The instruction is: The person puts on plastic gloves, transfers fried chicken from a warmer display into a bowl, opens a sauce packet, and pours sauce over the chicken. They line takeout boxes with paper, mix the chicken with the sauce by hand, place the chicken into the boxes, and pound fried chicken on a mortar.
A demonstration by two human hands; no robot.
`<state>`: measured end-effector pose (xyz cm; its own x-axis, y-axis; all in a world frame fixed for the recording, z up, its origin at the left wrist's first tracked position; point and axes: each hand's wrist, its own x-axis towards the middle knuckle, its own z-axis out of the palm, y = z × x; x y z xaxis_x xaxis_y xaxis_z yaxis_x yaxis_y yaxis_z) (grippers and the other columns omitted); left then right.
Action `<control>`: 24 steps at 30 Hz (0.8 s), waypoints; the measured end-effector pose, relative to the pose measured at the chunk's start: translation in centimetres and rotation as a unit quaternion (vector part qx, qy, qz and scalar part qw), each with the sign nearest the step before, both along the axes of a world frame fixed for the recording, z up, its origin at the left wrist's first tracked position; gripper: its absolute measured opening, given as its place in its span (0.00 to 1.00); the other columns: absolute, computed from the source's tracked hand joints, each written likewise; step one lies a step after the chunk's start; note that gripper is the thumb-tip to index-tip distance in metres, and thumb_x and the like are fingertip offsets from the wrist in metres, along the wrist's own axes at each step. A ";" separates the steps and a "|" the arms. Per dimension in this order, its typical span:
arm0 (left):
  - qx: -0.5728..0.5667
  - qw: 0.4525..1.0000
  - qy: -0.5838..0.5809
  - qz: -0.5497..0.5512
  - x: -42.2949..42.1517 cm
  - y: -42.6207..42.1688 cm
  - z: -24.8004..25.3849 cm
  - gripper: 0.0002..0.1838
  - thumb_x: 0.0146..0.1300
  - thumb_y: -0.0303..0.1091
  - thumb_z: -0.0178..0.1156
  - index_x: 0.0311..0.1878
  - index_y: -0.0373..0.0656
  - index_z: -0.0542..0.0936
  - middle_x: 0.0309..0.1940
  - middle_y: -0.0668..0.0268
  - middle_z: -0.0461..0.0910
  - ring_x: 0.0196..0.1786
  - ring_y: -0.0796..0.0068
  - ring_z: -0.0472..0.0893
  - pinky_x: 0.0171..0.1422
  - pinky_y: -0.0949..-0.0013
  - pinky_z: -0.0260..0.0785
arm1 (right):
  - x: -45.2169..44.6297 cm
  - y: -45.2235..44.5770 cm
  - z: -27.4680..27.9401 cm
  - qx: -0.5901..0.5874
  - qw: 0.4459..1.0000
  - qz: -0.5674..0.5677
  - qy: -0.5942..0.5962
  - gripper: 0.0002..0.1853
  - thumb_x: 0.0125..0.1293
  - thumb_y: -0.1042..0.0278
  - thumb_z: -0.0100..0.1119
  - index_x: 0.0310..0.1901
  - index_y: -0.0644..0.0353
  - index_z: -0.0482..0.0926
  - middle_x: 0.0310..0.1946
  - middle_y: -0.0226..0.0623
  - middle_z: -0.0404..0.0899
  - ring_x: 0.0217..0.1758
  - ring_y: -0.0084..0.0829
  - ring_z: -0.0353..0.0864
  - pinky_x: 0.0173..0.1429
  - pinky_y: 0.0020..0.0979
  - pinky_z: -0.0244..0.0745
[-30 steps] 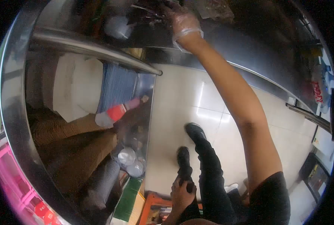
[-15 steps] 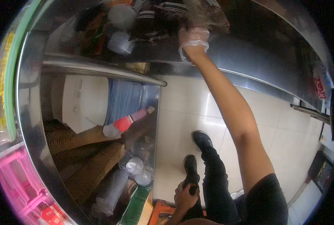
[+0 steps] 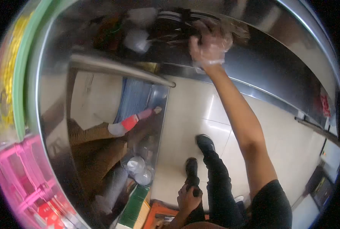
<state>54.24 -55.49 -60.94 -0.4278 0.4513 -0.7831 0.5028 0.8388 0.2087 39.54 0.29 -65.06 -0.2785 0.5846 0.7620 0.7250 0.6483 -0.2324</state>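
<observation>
My right hand (image 3: 212,44), in a thin clear plastic glove, reaches over the dark metal shelf (image 3: 250,65) at the top. Its thumb and fingers are apart, slightly blurred by motion. Beside and partly behind the fingers is a crumpled clear plastic bag (image 3: 239,32). Dark packages with white stripes (image 3: 170,17) lie left of the hand; contact with them is unclear. White rounded items (image 3: 137,40) sit further left. Low in the view, my left hand (image 3: 189,197) is curled against my dark trouser leg, around something dark I cannot make out.
A metal rail (image 3: 120,70) crosses left of centre. Below it are a blue stack (image 3: 133,97), a bottle with a red label (image 3: 130,123), brown stacked cartons (image 3: 101,152) and clear lids (image 3: 136,165). Pink baskets (image 3: 23,171) and an orange crate (image 3: 158,212) stand nearby.
My right hand has moved slightly right, and its fingers have come into sight, spread apart. The view has shifted a little. My left hand has stayed by the leg.
</observation>
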 end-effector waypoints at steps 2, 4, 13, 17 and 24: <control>0.018 1.000 0.011 0.006 -0.1 0.5 0.4 0.18 0.60 0.52 0.72 0.50 0.56 0.87 0.64 0.54 0.73 0.67 0.42 0.74 0.64 0.41 0.75 | -1.5 -0.6 0.6 0.000 0.976 0.214 0.031 0.23 0.62 0.60 0.63 0.59 0.53 0.86 0.47 0.48 0.87 0.51 0.51 0.86 0.61 0.53 0.78; 0.033 0.999 0.014 0.026 -0.7 0.8 0.7 0.17 0.60 0.51 0.72 0.49 0.56 0.86 0.62 0.54 0.74 0.65 0.42 0.75 0.62 0.41 0.76 | -5.8 -2.5 2.9 -0.122 0.934 0.329 -0.060 0.20 0.62 0.63 0.66 0.56 0.55 0.86 0.43 0.48 0.87 0.51 0.50 0.86 0.59 0.51 0.80; 0.051 0.994 0.026 0.093 -3.7 1.3 0.1 0.15 0.60 0.48 0.71 0.48 0.55 0.85 0.58 0.55 0.77 0.60 0.45 0.78 0.60 0.42 0.76 | -15.6 -4.2 3.8 -0.199 0.885 0.349 -0.233 0.20 0.68 0.61 0.63 0.59 0.58 0.82 0.51 0.48 0.83 0.59 0.47 0.83 0.65 0.47 0.77; 0.057 0.994 0.032 0.091 -4.4 1.1 -0.3 0.15 0.61 0.48 0.72 0.48 0.54 0.85 0.57 0.57 0.79 0.58 0.46 0.80 0.60 0.43 0.76 | -16.5 -4.1 3.5 -0.197 0.891 0.329 -0.242 0.21 0.70 0.59 0.61 0.61 0.58 0.81 0.56 0.49 0.80 0.62 0.46 0.81 0.68 0.46 0.75; 0.090 0.989 0.059 0.097 -4.4 0.4 -0.9 0.15 0.61 0.48 0.72 0.46 0.53 0.86 0.56 0.57 0.80 0.57 0.46 0.81 0.59 0.45 0.77 | -18.1 -3.0 6.2 -0.200 0.907 0.293 -0.225 0.24 0.72 0.56 0.59 0.66 0.58 0.78 0.64 0.50 0.76 0.68 0.45 0.77 0.72 0.44 0.71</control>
